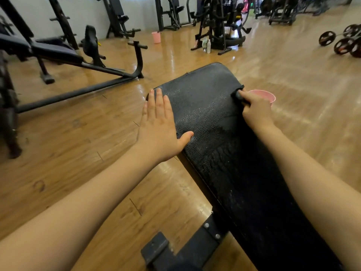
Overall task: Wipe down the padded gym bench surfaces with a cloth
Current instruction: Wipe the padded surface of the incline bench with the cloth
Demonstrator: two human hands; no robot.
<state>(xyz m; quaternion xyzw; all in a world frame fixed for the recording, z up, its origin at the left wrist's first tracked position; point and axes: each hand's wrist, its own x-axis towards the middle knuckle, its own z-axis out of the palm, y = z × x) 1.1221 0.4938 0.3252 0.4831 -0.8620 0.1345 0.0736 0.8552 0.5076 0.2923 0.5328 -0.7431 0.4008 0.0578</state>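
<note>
A long black padded bench (207,106) runs from the lower right up to the middle of the view; its cover is worn and cracked, with a wet sheen. My left hand (158,126) lies flat and open on the bench's left edge, fingers spread, thumb on the pad. My right hand (256,108) is closed around a dark cloth (237,93), pressing it on the bench's right edge near the far end. Most of the cloth is hidden in my fist.
A pink cup (268,95) stands on the wooden floor just right of the bench, behind my right hand. Another bench and rack (58,53) stand at left. A pink bucket (156,37), bottles (208,46), machines and barbell plates (341,42) lie farther back.
</note>
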